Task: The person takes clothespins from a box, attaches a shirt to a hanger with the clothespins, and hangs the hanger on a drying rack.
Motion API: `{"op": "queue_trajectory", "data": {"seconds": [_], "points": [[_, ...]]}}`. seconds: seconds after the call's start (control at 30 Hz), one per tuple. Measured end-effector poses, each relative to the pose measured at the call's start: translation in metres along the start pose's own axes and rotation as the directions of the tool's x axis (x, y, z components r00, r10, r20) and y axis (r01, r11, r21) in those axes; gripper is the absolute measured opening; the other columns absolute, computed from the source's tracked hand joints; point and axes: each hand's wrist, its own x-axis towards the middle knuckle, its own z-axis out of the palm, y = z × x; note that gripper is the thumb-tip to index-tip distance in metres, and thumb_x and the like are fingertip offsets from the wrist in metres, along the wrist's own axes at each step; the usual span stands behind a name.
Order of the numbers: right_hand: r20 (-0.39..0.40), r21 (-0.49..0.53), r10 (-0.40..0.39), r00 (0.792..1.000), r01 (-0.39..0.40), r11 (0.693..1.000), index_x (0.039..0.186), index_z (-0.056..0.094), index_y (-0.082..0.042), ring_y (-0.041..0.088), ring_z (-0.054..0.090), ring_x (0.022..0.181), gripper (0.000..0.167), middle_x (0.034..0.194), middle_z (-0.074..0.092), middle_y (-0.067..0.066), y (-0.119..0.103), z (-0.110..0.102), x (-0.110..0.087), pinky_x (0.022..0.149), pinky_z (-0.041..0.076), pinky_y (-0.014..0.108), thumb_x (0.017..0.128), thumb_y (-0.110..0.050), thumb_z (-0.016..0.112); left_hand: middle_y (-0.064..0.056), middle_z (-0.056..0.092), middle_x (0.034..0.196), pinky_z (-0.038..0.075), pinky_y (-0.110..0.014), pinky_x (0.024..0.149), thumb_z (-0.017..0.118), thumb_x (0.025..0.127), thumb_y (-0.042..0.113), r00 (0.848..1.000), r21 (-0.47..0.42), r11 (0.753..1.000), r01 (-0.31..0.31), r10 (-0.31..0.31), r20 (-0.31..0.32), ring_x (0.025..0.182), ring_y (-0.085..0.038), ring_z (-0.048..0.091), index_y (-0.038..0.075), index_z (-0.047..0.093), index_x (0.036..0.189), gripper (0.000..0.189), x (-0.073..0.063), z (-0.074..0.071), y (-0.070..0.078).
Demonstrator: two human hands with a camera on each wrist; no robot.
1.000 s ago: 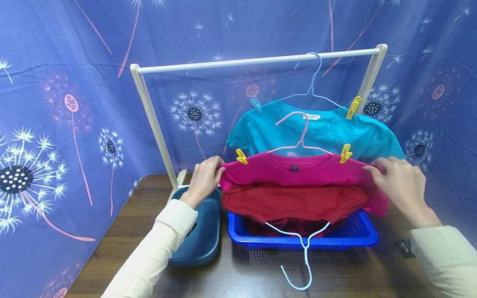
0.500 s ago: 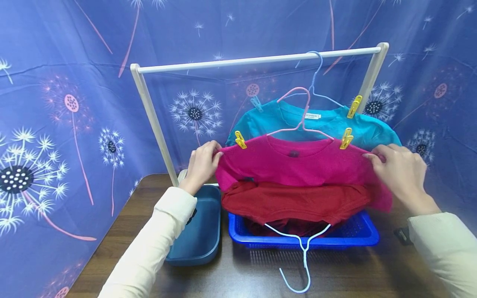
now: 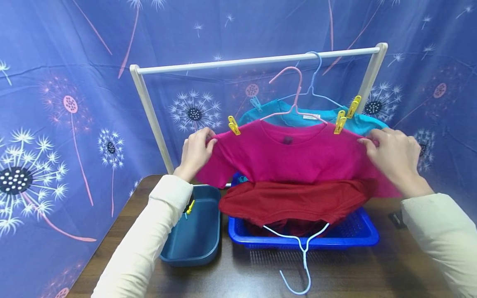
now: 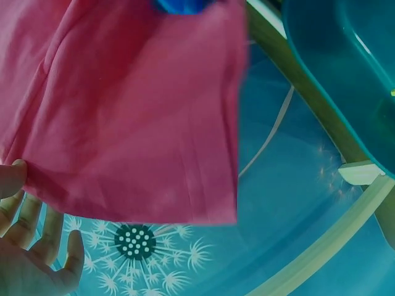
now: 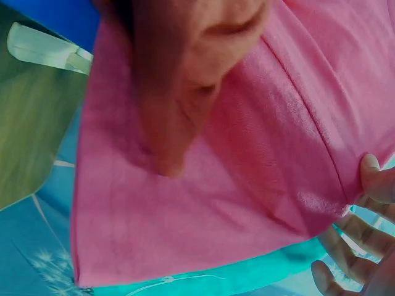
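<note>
A magenta T-shirt (image 3: 292, 159) is held up in front of me, pinched near one shoulder by my left hand (image 3: 196, 150) and near the other by my right hand (image 3: 394, 159). Inside its neck sits a pink hanger (image 3: 297, 98), whose hook stands a little below the rack's white rod (image 3: 223, 63). Yellow clothespins (image 3: 234, 126) clip the shirt at both shoulders. In the left wrist view, thumb and fingers grip the top edge of the magenta sleeve (image 4: 142, 135). The right wrist view has the other sleeve (image 5: 136, 228) hanging from my fingertips.
Behind it, a turquoise T-shirt (image 3: 369, 124) hangs from the rod on a blue hanger (image 3: 312, 82). Nearer lies a red garment (image 3: 294, 203) over a blue basket (image 3: 350, 240), its pale hanger (image 3: 304, 252) jutting toward me. A dark teal bin (image 3: 205, 231) stands left, a yellow clothespin inside.
Both hands have raised the magenta T-shirt and its pink hanger, drawing them slightly left. The hook has risen toward the rod, and the shirt now covers more of the turquoise one.
</note>
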Motion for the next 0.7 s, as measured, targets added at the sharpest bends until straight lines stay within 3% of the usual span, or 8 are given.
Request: {"op": "queue_trajectory", "data": {"seconds": [0.43, 0.7], "points": [[0.034, -0.007, 0.021, 0.999, -0.021, 1.0, 0.075, 0.066, -0.005, 0.04, 0.049, 0.054, 0.021, 0.061, 0.056, 0.016, -0.011, -0.005, 0.029, 0.042, 0.025, 0.044, 0.083, -0.024, 0.062, -0.007, 0.07, 0.091, 0.046, -0.046, 0.074, 0.061, 0.086, 0.019, 0.997, 0.029, 0.997, 0.074, -0.072, -0.035, 0.084, -0.023, 0.065, 0.011, 0.065, 0.095, 0.012, 0.023, -0.017, 0.002], [0.061, -0.009, 0.035, 0.998, -0.034, 0.999, 0.072, 0.064, -0.006, 0.039, 0.049, 0.055, 0.024, 0.06, 0.056, 0.016, -0.018, -0.012, 0.046, 0.043, 0.025, 0.043, 0.084, -0.027, 0.063, -0.008, 0.07, 0.088, 0.045, -0.048, 0.076, 0.061, 0.086, 0.019, 0.985, 0.021, 0.989, 0.149, -0.146, -0.087, 0.085, -0.026, 0.064, 0.011, 0.066, 0.093, 0.012, 0.036, -0.024, 0.004]]}}
